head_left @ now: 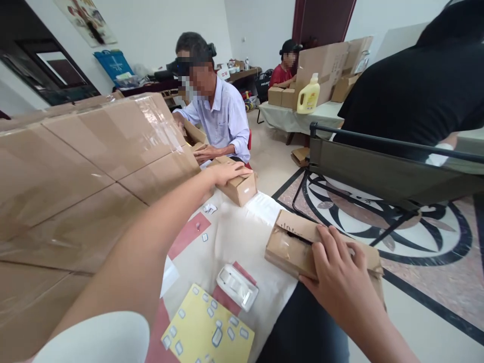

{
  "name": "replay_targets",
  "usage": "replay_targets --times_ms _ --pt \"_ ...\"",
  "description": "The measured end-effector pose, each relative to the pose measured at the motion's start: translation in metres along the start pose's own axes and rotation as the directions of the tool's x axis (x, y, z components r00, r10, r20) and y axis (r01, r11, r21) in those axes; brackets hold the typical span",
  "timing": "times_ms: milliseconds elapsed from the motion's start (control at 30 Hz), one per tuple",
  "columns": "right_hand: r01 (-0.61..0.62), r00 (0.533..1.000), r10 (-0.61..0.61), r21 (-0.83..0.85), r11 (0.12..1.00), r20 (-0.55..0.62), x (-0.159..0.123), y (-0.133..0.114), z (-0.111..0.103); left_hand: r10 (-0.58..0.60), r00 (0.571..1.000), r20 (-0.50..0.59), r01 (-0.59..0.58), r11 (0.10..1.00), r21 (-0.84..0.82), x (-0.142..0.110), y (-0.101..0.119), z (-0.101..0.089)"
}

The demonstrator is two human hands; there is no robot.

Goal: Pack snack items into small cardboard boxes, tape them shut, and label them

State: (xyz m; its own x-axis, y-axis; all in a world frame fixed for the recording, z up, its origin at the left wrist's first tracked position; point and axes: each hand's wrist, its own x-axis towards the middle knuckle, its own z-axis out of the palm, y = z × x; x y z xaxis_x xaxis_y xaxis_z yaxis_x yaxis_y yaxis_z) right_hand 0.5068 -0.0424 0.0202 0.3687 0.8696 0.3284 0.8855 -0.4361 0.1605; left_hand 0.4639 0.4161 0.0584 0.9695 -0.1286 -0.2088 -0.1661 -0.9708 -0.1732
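My left hand (229, 173) reaches out over a small cardboard box (242, 191) at the far end of the white-covered table. Its fingers lie stretched across the top flap. My right hand (338, 264) grips a longer cardboard box (289, 247) at the table's right edge, above my leg. The fingers bend over its top and the thumb presses on the near side. A dark gap shows between that box's flaps; its contents are hidden. Between my arms lie a white plastic tray (237, 287) and a yellow sheet (206, 327) with several small blue-edged labels.
Stacked, taped cartons (94, 166) form a wall at left. A person in a light shirt (227, 111) sits across, handling an open box. A folding chair (378, 171) with a person in black stands at right. A yellow jug (308, 96) is on another table behind.
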Motion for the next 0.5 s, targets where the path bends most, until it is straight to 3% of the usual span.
replay_targets --times_ms 67,167,233,300,367,433,467,500 --pt "-0.006 1.000 0.006 0.000 1.000 -0.004 0.001 0.001 0.001 -0.116 0.993 0.036 0.115 0.993 0.030 -0.008 -0.013 0.002" --pt "0.000 1.000 0.000 -0.009 1.000 -0.010 0.003 -0.001 0.002 -0.280 0.959 0.038 0.273 0.953 0.128 -0.020 -0.011 -0.004" --pt "0.013 1.000 -0.013 -0.025 1.000 -0.010 0.005 -0.005 0.004 -0.375 0.927 -0.005 0.369 0.909 0.193 -0.031 -0.001 -0.024" --pt "0.030 1.000 -0.030 -0.042 0.999 -0.008 0.006 -0.010 0.004 -0.488 0.864 -0.122 0.502 0.828 0.250 -0.053 0.012 -0.057" --pt "0.045 0.999 -0.045 -0.052 0.998 -0.002 0.009 -0.013 0.004 -0.601 0.686 -0.410 0.721 0.637 0.272 -0.088 0.024 -0.094" --pt "0.051 0.999 -0.051 -0.055 0.997 0.011 0.012 -0.013 0.003 -0.638 0.423 -0.643 0.890 0.426 0.163 -0.136 0.034 -0.125" --pt "0.054 0.998 -0.053 -0.056 0.997 0.022 0.015 -0.013 0.002 -0.667 0.272 -0.693 0.951 0.295 0.090 -0.161 0.037 -0.135" --pt "0.055 0.998 -0.053 -0.059 0.997 0.033 0.020 -0.014 0.000 -0.716 0.147 -0.683 0.984 0.178 0.026 -0.187 0.038 -0.142"
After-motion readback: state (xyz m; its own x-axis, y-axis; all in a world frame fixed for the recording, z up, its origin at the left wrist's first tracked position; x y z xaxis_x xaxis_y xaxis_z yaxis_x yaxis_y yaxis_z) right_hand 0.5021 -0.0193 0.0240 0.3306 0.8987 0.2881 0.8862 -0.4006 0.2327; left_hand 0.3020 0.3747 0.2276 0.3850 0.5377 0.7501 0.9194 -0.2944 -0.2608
